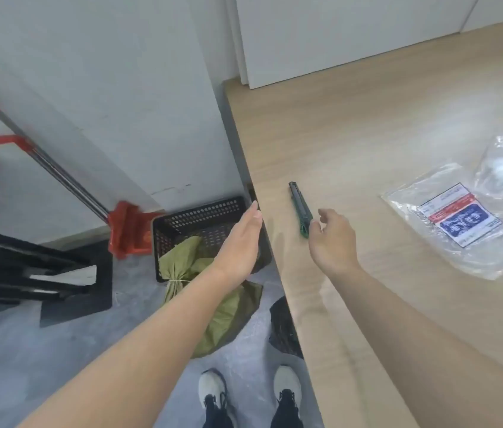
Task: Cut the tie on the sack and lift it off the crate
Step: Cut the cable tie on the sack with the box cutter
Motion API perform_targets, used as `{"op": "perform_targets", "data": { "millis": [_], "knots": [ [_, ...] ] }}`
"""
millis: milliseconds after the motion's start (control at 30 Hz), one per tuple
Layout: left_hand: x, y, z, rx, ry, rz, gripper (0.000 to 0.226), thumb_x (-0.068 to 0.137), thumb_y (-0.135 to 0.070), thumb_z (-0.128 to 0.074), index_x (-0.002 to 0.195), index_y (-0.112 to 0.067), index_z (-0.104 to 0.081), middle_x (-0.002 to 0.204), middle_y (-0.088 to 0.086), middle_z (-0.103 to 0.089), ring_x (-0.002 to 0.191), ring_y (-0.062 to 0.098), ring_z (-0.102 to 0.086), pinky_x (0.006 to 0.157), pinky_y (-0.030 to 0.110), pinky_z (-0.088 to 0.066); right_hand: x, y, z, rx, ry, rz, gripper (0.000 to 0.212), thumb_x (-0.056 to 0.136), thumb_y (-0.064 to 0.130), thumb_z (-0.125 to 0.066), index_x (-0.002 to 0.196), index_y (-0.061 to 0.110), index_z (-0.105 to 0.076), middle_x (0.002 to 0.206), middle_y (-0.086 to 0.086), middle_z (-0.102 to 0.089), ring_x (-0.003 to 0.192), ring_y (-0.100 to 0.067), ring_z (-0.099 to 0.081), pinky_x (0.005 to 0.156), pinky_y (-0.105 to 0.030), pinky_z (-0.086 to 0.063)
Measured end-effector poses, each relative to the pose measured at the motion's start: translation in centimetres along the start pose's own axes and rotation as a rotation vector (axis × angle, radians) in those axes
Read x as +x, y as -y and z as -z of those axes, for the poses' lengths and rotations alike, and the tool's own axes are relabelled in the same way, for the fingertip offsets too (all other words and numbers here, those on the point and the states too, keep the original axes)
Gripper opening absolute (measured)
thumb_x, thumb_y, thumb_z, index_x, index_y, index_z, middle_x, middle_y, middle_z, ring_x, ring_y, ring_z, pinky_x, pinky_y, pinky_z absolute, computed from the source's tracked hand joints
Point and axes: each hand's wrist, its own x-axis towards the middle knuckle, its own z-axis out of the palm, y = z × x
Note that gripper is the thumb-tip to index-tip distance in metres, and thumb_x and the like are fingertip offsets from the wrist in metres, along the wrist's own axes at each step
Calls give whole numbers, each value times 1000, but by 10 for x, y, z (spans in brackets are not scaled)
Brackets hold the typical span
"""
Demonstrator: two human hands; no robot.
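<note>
A green sack [227, 313] lies on the floor, its neck resting in a black perforated crate [201, 217] beside the table. A pale string tie [177, 282] binds the sack's neck. A green utility knife [300, 209] lies on the wooden table [367, 125] near its left edge. My right hand [330, 239] hovers over the knife's near end, fingers curled and apart, holding nothing. My left hand [241, 242] is stretched flat above the crate, fingers straight, with its fingertips at the table's edge.
A red mop [127, 233] with a metal pole leans on the wall left of the crate. A black rack [34, 273] stands at far left. Clear plastic bags [472, 223] lie on the table's right. A black bag [284, 329] sits under the table edge, by my shoes.
</note>
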Motion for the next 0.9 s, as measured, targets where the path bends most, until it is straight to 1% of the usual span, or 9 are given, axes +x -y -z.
{"op": "perform_targets", "data": {
  "millis": [100,167,300,467,567,633,700,800,900],
  "knots": [
    [30,17,-8,-5,15,17,54,113,-46,-22,165,-34,-20,168,-21,-22,150,-6,-17,124,23,-10,26,-11,-13,-14,-29,-81,45,103,23,-52,146,7,-51,140,-14,-56,129,-29,-53,107,-36,-40],
    [47,29,-13,-24,34,45,55,112,-47,-23,165,-34,-18,170,-21,-20,150,-7,-15,127,27,-9,35,-16,-25,-26,-35,-113,45,102,26,-55,143,7,-53,137,-14,-56,126,-30,-54,101,-34,-41],
    [69,52,-17,-26,43,53,57,111,-51,-21,166,-37,-11,171,-22,-14,150,-6,-12,120,23,-8,41,-24,-46,-55,-79,-102,39,97,34,-63,129,12,-63,118,-9,-58,106,-24,-55,81,-28,-35],
    [87,74,-14,-51,0,70,55,112,-49,-22,165,-41,-10,172,-20,-12,158,4,-6,130,39,-6,50,-23,-57,-88,-129,-97,38,95,33,-67,130,19,-63,114,-2,-52,84,-11,-49,76,-23,-37],
    [87,80,-9,-22,-13,85,56,112,-47,-22,166,-38,-9,173,-18,-11,159,5,-6,129,37,-4,56,-18,-62,-69,-88,-130,38,94,24,-66,130,17,-60,118,-6,-55,74,-1,-43,62,-9,-33],
    [87,82,-6,-16,-21,103,57,112,-46,-22,166,-36,-9,173,-14,-12,159,6,-7,126,31,-3,58,-15,-65,-98,-50,-144,35,95,23,-66,127,12,-59,118,-8,-59,78,-9,-45,62,-13,-31],
    [87,83,-1,-23,-37,117,58,111,-50,-23,166,-39,-9,173,-11,-14,159,8,-7,128,37,-4,56,-10,-67,-72,-18,-171,32,96,25,-66,123,11,-57,110,-4,-61,85,-15,-48,68,-19,-33],
    [86,84,7,-39,-74,122,61,108,-56,-23,165,-42,-9,173,-12,-12,159,8,-6,130,47,-8,48,3,-77,231,26,-244,27,98,25,-66,116,15,-48,97,3,-58,87,-16,-61,64,-20,-47],
    [78,83,20,-95,-122,121,74,94,-72,-27,162,-48,-9,173,-18,-9,160,8,-3,129,54,-13,37,12,-90,482,102,-223,24,100,22,-62,112,14,-43,105,-8,-64,92,-23,-71,79,-41,-62]
  ]
}}
